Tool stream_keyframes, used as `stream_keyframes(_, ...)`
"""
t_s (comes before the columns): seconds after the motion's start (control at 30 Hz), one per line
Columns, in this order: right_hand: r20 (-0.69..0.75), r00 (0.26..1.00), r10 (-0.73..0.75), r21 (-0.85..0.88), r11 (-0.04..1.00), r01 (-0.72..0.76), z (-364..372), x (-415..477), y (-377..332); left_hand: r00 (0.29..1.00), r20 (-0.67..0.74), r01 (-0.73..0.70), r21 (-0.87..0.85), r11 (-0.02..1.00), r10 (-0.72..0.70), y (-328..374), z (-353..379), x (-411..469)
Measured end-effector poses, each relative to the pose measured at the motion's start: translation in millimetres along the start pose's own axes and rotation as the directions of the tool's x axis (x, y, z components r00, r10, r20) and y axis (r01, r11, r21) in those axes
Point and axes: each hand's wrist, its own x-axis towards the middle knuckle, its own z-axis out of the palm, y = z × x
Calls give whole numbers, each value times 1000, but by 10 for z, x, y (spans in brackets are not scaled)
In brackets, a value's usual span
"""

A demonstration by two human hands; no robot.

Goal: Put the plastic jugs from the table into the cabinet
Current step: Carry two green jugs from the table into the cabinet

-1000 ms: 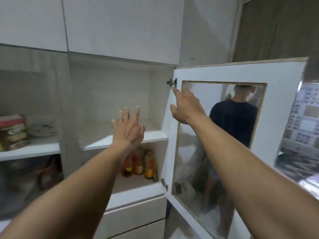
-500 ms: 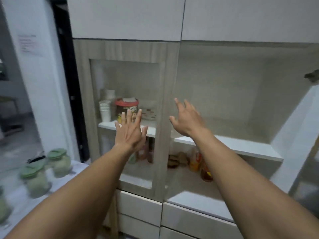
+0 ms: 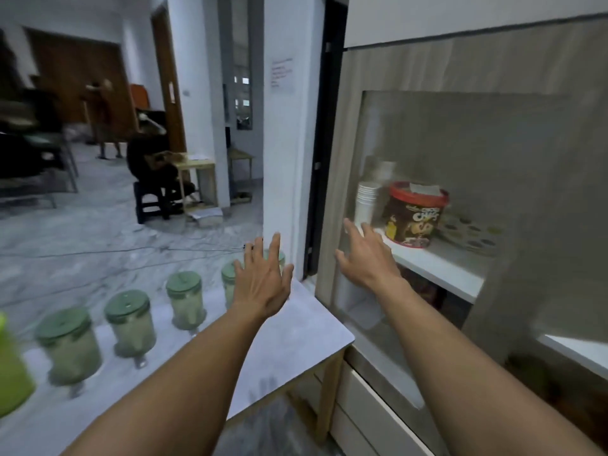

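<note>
Several clear plastic jugs with green lids stand in a row on the white table (image 3: 296,327) at the lower left; one jug (image 3: 186,299) is mid-row, another (image 3: 130,319) to its left, another (image 3: 67,343) further left. My left hand (image 3: 263,278) hovers open over the table's far end and hides part of the jug behind it. My right hand (image 3: 368,255) is open in front of the cabinet (image 3: 411,70), near its glass door, holding nothing.
Behind the glass a shelf (image 3: 437,268) holds stacked white cups (image 3: 367,200) and a red-lidded tub (image 3: 416,213). A light green container (image 3: 11,366) sits at the left edge. A seated person (image 3: 151,166) and small tables are across the room.
My view has swung left from the open cabinet compartment toward the table with the jugs. Both hands stay open and have dropped lower, moving left with the view.
</note>
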Motion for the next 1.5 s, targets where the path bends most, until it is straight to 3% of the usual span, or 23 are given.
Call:
stream_keyframes(0.37, 167, 984, -62, 151, 988, 36, 1176, 949, -440, 976, 0, 214, -126, 969, -216, -1096, 567, 642)
stream_keyframes(0.6, 252, 966, -62, 232, 973, 3, 2001, 1591, -324, 898, 75, 433, -324, 841, -434, -1390, 1266, 1006)
stream_keyframes(0.77, 309, 949, -58, 320, 946, -46, 2713, 2046, -183, 786, 90, 584, -433, 686, -612, -1476, 1835, 1276)
stream_keyframes(0.9, 384, 923, 3, 434, 882, -184, 3374, 2378, -16, 609, 143, 725, -500, 474, -780, -1593, 2340, 1508)
stream_keyframes(1.0, 422, 905, 55, 510, 811, -288, 3788, 2580, 53, 537, 164, 752, -538, 381, -828, -1682, 2686, 1628)
stream_keyframes(1.1, 474, 873, 113, 576, 710, -404, 4084, 2698, 74, 518, 189, 753, -563, 340, -834, -1701, 2921, 1694)
stream_keyframes(1.3, 549, 822, 150, 626, 577, -524, 4423, 2800, 43, 526, 63, 691, -613, 383, -848, -1712, 3083, 1867)
stream_keyframes(1.5, 504, 851, 148, 700, 508, -503, 4629, 2790, -68, 511, -1, 657, -645, 391, -860, -1782, 3110, 1993)
